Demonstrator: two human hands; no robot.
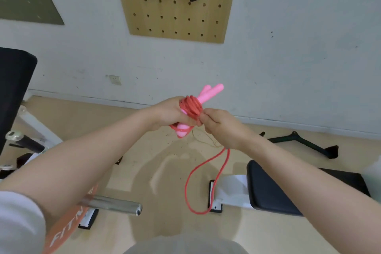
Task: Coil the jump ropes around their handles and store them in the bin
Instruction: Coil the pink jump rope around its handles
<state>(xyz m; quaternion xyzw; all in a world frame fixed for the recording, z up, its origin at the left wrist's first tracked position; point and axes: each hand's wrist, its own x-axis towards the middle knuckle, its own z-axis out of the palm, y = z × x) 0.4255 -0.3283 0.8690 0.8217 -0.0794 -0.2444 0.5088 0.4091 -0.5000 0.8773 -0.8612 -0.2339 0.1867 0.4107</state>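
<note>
My left hand point(167, 112) grips two pink jump rope handles point(210, 93) held together, their ends pointing up and to the right. Several turns of red rope point(191, 107) are wound around the handles beside my fingers. My right hand point(218, 125) pinches the rope just right of the coil. From under that hand a loose loop of the red rope point(190, 192) hangs down toward the floor. No bin is in view.
A black padded bench point(274, 187) with a white frame stands at the lower right. A chrome bar point(115, 205) and an orange sign lie at the lower left. A black handle bar point(305, 143) lies on the floor by the wall. A wooden pegboard point(175, 16) hangs above.
</note>
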